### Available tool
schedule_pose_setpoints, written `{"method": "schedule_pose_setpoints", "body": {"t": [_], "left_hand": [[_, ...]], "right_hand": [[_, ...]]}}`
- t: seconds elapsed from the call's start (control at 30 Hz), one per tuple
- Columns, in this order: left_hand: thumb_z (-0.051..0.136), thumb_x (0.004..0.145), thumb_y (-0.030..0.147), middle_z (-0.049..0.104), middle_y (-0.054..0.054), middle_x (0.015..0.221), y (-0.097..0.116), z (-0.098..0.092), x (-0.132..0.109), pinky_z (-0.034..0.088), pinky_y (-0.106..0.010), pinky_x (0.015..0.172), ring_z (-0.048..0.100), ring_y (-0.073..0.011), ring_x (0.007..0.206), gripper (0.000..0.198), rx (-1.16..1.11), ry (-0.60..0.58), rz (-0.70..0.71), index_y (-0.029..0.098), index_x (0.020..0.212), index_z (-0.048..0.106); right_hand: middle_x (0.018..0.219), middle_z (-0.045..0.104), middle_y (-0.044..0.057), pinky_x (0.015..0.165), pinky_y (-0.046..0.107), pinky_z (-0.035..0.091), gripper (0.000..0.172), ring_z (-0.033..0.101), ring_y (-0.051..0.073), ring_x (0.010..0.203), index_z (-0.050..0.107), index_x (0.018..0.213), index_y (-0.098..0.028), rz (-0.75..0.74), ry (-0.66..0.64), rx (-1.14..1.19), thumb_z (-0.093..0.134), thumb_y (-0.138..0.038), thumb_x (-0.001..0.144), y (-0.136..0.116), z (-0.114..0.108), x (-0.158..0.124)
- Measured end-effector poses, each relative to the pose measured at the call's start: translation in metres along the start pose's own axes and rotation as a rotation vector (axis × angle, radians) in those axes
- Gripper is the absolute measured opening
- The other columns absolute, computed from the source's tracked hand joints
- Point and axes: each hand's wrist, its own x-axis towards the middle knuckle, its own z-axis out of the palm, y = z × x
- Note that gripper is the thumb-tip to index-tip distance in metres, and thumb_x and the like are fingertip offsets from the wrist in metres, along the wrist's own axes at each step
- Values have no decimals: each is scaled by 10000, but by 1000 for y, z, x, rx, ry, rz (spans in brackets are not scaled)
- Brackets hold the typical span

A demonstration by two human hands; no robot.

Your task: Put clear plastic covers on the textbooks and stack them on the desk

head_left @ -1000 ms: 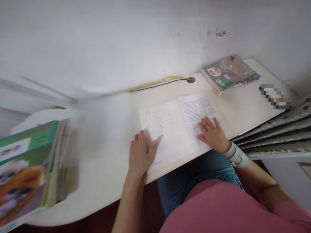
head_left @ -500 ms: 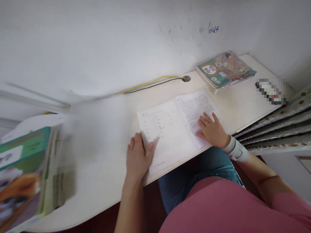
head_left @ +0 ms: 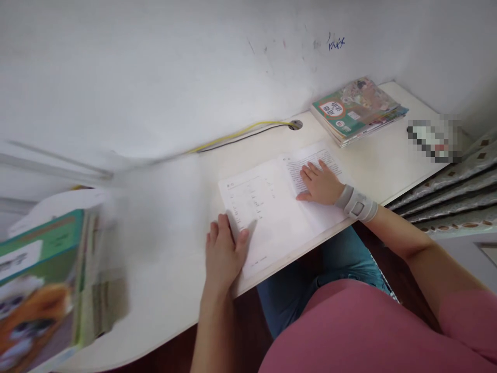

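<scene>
An open book [head_left: 272, 228] with printed pages lies near the front edge of the white desk [head_left: 166, 295]. My left hand [head_left: 225, 254] rests at the book's left edge, its thumb on the page and its other fingers beside the margin. On the right page lies my right hand [head_left: 320, 184], palm down with fingers spread, covering part of the dense text. A pale band [head_left: 356, 203] is around my right wrist. Neither hand grasps anything.
A stack of books [head_left: 357, 111] stands at the back right, with a blurred-out object [head_left: 433, 141] farther right. More books [head_left: 39, 290] are at the near left. Yellow and black cables [head_left: 240, 132] run along the wall to a desk hole. A patterned curtain [head_left: 458, 191] hangs at the right.
My right hand has moved up and to the left across the right page. My left hand stays at the book's left edge. The view has shifted slightly.
</scene>
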Motion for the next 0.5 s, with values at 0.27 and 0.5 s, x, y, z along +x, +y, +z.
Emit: {"method": "schedule_pose_setpoints", "body": {"t": [0.27,0.5], "left_hand": [[372,894,573,299,-170,1532,1,-2,-1,150,-565,1157,213,-348,1429,715,-134,-3,-68,148,1466,327],[478,879,547,491,-156,1416,17,-11,4,268,-498,1151,425,-296,1336,686,-470,45,-275,198,1456,353]], "right_hand": [[1462,395,222,1118,603,223,638,316,337,1388,472,1347,-53,2,128,18,392,-530,931,-26,-7,-25],[1444,423,224,1104,550,297,654,364,316,1365,491,1332,-61,-132,163,69,440,-552,903,-66,8,-70]]}}
